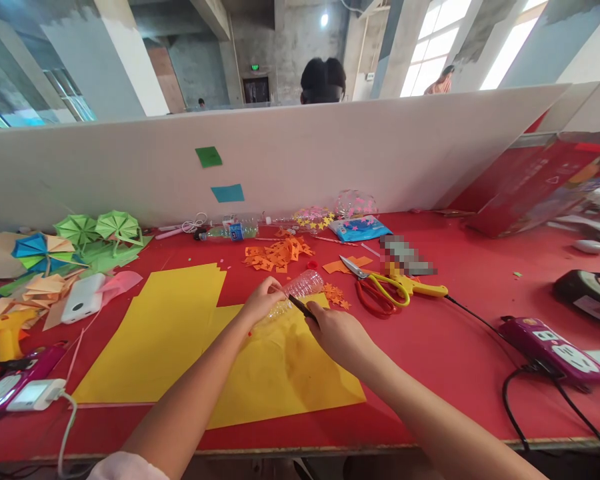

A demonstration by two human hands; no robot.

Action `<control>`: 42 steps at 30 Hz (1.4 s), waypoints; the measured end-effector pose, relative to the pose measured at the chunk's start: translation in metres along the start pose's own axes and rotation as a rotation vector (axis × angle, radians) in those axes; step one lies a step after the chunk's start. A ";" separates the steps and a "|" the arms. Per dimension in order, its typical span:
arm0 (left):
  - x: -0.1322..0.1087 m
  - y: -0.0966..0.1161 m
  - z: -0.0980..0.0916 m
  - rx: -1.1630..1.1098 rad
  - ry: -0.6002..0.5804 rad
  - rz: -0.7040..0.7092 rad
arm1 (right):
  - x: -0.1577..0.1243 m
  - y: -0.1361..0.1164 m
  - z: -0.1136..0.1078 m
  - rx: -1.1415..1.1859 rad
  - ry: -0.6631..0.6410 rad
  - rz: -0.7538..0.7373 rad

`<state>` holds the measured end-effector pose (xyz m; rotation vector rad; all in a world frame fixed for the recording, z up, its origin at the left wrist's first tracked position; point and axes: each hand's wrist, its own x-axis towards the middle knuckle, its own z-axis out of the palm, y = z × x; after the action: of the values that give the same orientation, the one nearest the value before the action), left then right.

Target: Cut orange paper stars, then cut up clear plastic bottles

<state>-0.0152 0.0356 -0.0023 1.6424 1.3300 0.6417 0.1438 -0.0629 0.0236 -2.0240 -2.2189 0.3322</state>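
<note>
We see the left hand (266,300), fingers bent, pinching a clear plastic bottle (307,283) near the middle of the red worktop (440,360), partly over a yellow sheet (260,387). The right hand (336,328) is wrapped round a slim black tool (299,305), its tip towards ten o'clock, at the bottle. From there, yellow-handled scissors (373,277) lie at three o'clock, orange scraps (277,253) at eleven. At twelve stands a white partition (290,157), a concrete room beyond.
</note>
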 end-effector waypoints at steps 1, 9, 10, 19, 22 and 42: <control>0.000 -0.001 0.000 0.002 -0.007 0.004 | 0.000 0.000 0.000 -0.005 0.002 0.001; 0.004 -0.007 0.000 0.049 -0.016 0.002 | 0.001 0.003 -0.003 -0.053 0.012 0.022; 0.004 -0.006 0.000 0.059 -0.016 0.002 | 0.001 0.004 -0.003 -0.060 0.010 0.024; -0.017 0.003 0.006 0.715 -0.039 0.118 | 0.005 -0.001 -0.003 -0.139 -0.052 0.028; -0.020 0.004 0.008 0.839 -0.050 0.150 | 0.009 -0.004 -0.005 -0.173 -0.094 0.024; -0.032 0.002 0.007 0.853 0.148 0.079 | 0.034 0.003 -0.028 -0.210 -0.225 -0.094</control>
<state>-0.0178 0.0027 0.0006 2.3563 1.7944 0.2325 0.1500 -0.0266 0.0482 -2.0632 -2.5747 0.3447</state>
